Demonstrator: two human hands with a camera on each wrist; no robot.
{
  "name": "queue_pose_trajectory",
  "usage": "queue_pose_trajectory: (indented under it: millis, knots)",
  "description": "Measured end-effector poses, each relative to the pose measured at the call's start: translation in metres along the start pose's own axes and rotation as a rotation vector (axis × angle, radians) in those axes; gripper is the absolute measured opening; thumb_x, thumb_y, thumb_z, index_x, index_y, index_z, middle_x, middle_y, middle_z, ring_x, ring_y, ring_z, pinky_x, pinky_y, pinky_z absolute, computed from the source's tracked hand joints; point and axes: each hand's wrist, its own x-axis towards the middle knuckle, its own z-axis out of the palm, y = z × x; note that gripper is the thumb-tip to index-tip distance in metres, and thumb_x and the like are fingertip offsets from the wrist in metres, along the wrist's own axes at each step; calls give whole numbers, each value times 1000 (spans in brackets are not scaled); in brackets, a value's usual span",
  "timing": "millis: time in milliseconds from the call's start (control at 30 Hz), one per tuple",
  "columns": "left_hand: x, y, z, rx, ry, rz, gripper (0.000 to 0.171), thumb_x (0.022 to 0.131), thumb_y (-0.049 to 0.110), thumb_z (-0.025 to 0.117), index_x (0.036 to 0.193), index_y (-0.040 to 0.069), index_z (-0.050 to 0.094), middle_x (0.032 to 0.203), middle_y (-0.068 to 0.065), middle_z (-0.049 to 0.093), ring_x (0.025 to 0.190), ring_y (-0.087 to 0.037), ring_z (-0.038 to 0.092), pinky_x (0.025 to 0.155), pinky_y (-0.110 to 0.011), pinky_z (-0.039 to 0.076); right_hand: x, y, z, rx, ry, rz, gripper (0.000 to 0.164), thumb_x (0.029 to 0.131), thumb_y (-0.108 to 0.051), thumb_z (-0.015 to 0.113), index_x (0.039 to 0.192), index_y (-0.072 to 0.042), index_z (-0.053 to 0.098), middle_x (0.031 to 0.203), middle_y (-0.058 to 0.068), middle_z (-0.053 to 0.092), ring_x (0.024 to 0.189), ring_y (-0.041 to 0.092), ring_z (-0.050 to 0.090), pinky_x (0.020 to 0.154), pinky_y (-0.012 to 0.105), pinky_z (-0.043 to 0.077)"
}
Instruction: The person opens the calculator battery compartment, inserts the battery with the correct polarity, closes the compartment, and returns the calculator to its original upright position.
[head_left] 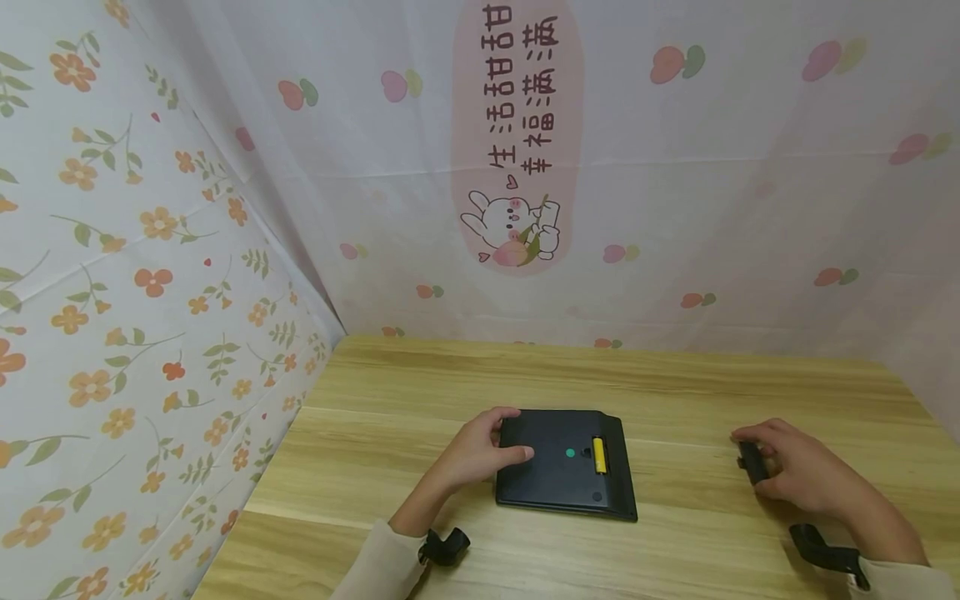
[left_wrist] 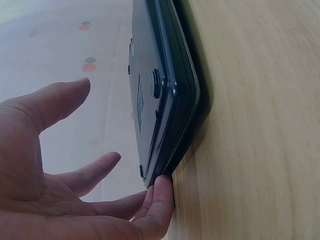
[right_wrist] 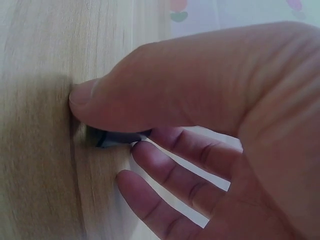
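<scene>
A flat black device (head_left: 551,475), shaped like a desk calculator, lies back side up on the table. One yellow battery (head_left: 599,456) sits in the uncovered compartment near its right side. At the device's left end is my left hand (head_left: 474,450); in the left wrist view its lower fingers (left_wrist: 162,200) touch the edge while the thumb stands off the surface. Farther right, my right hand (head_left: 802,467) pinches a small black battery cover (head_left: 752,461) between thumb and fingers, close to the tabletop. In the right wrist view the thumb hides much of the cover (right_wrist: 117,138).
The wood-grain table (head_left: 420,375) reaches back to a white printed curtain (head_left: 360,208). A floral curtain (head_left: 150,333) hangs along the left side. Black wrist mounts (head_left: 447,547) are strapped over both sleeves.
</scene>
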Motion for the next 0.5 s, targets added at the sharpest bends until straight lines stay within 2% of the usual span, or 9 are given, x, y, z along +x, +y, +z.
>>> queue_pose_trajectory:
  millis: [333, 500]
  knots:
    - [0, 1, 0, -9, -4, 0, 68, 98, 23, 84, 156, 1, 56, 137, -14, 69, 118, -29, 72, 91, -45, 62, 1, 0, 1, -18, 22, 2, 75, 76, -1, 97, 141, 11, 63, 124, 20, 63, 103, 36, 66, 73, 34, 55]
    - [0, 1, 0, -16, -6, -1, 68, 99, 23, 84, 157, 0, 55, 138, -15, 69, 119, -30, 72, 91, -45, 62, 1, -2, 0, -22, 32, 5, 76, 76, -2, 98, 141, 12, 62, 125, 20, 63, 105, 40, 66, 76, 42, 57]
